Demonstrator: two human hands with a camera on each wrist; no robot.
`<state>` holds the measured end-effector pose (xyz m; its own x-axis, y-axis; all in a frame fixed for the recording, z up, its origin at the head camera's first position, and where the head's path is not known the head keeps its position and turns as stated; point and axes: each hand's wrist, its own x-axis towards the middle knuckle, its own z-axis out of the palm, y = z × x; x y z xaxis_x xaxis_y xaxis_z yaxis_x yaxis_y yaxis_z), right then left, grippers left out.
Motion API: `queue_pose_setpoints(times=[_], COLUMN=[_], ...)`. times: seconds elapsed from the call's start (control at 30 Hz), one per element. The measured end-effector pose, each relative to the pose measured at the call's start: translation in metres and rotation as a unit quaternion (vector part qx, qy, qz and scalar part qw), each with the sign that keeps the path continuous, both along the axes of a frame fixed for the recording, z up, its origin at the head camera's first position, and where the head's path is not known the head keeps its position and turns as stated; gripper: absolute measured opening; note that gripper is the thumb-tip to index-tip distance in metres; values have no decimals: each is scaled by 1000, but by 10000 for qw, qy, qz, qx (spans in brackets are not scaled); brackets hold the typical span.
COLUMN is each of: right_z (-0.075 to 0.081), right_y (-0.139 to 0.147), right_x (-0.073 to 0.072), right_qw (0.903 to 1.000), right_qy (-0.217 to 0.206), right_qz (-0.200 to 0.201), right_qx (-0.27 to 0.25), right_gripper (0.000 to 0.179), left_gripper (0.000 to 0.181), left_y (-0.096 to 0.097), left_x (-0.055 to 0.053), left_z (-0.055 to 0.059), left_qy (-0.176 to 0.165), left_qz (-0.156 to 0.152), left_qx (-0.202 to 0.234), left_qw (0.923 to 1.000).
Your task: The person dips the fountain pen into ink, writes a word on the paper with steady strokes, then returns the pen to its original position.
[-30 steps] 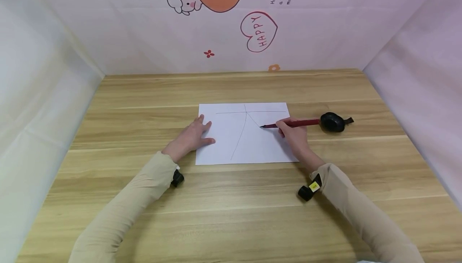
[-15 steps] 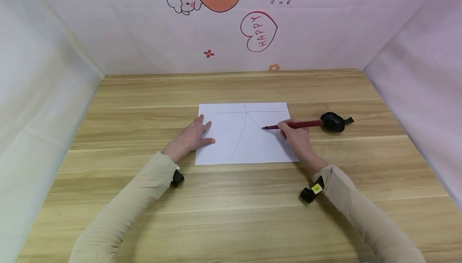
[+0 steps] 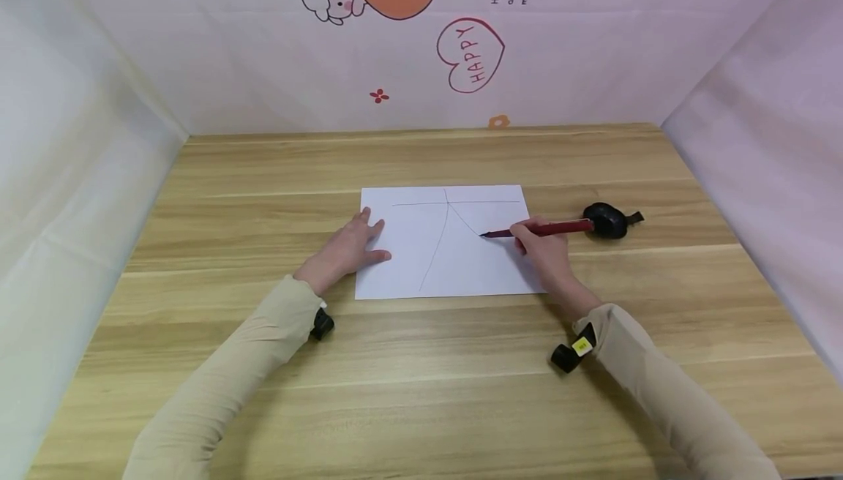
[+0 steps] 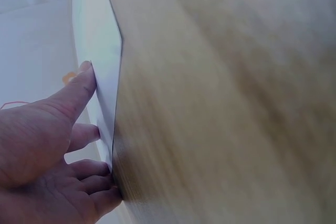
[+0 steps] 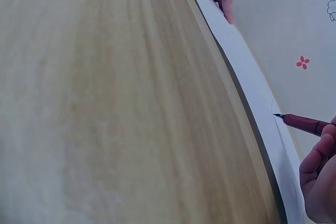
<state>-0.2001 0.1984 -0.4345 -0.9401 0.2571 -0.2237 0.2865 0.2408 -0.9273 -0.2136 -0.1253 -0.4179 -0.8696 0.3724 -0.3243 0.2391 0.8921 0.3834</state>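
Note:
A white sheet of paper [image 3: 402,268] lies on the wooden table, bearing thin dark lines: a horizontal stroke, a curve sweeping down to the left and a shorter diagonal to the right. My right hand [image 3: 548,255] pinches a dark red fountain pen [image 3: 560,227], its nib on the paper at the lower end of the diagonal; the right wrist view shows the pen [image 5: 304,123] and its nib close up. On the sheet's left edge rests my left hand [image 3: 345,249] with fingers spread; in the left wrist view this hand [image 4: 47,129] has its thumb tip on the paper.
Beyond the right hand, a black rounded object [image 3: 606,221] with a short tab sits on the table [image 3: 421,399]. A white printed backdrop [image 3: 250,63] rises behind the far edge, with white sheets at both sides. Small cameras are strapped to both wrists.
My right hand and the pen have moved slightly right and toward me, and the diagonal line has grown longer. The left hand has stayed in place on the paper.

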Motion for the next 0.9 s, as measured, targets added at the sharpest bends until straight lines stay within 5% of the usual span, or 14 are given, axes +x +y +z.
queue_pose_setpoints(times=[0.9], right_z=[5], right_y=[13], right_x=[12], right_qw=[9996], right_qy=[-259], right_qz=[78], right_qx=[-36], right_gripper=[20], left_gripper=[72], left_y=[0], left_x=[1], left_z=[1], left_qy=[-57], left_qz=[19], left_qx=[64], left_qw=[10000])
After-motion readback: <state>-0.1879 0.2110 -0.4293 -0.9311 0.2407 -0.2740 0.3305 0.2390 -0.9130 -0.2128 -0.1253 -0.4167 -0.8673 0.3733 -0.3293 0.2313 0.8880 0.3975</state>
